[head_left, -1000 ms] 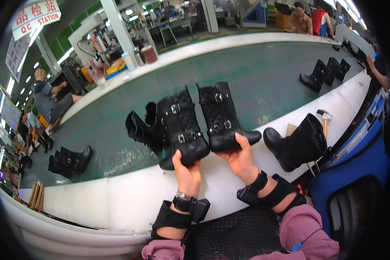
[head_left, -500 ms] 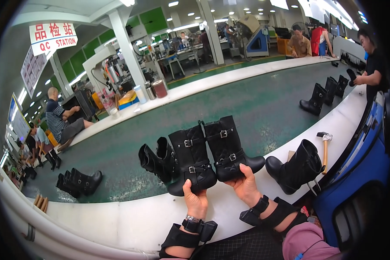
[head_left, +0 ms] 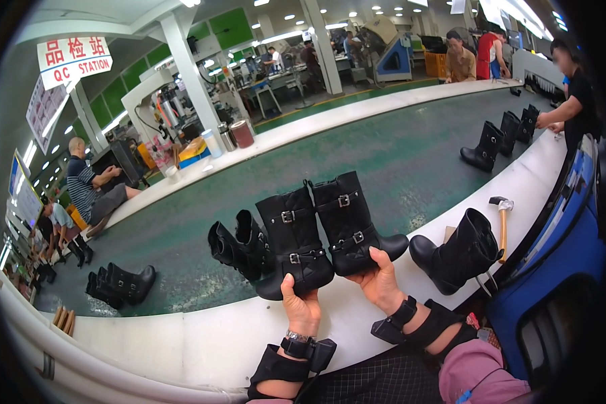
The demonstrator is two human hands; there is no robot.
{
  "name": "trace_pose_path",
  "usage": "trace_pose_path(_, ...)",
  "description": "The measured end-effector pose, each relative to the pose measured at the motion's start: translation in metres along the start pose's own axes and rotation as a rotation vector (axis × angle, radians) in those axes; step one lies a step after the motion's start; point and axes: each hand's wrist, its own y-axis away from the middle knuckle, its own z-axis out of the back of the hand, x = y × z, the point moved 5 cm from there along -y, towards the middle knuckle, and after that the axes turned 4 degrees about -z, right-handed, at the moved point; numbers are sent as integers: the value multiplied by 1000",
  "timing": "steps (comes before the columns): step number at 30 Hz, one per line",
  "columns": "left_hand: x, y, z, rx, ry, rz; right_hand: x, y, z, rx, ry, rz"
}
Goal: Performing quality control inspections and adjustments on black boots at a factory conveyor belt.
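Side by side in front of me I hold two black buckled boots, their shafts leaning together at the top. My left hand (head_left: pixel 301 306) is closed around the foot of the left boot (head_left: pixel 293 232), thumb up on the toe. Closed in the same way, my right hand (head_left: pixel 382 279) grips the right boot (head_left: pixel 347 215) from below, its toe pointing right. The fingers under both soles are hidden. Behind the left boot stands another pair of black boots (head_left: pixel 239 246) on the green belt. A single black boot (head_left: pixel 458 256) rests on the white ledge near my right hand.
A hammer (head_left: pixel 502 225) with a wooden handle lies on the white ledge (head_left: pixel 148 340) at right. More boots stand on the green belt (head_left: pixel 249 182) at far left (head_left: pixel 122 284) and far right (head_left: pixel 485 147). A co-worker (head_left: pixel 576 101) reaches toward the far-right boots.
My view has shifted slightly; both boots stay in my hands. The co-worker at right held a boot up and now has a hand low beside the standing boots.
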Motion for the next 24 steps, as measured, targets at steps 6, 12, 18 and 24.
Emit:
trace_pose_path(6,3,1,-1,8,-20,-2,2,1,2,-24,-16,2)
trace_pose_path(12,2,-1,-1,13,-26,4,-1,-4,7,-28,-31,-11)
trace_pose_path(18,0,-6,0,16,1,29,-2,-7,7,-47,-22,-27)
trace_pose_path(24,1,-6,2,-7,-19,25,-3,-7,11,-50,-14,-32)
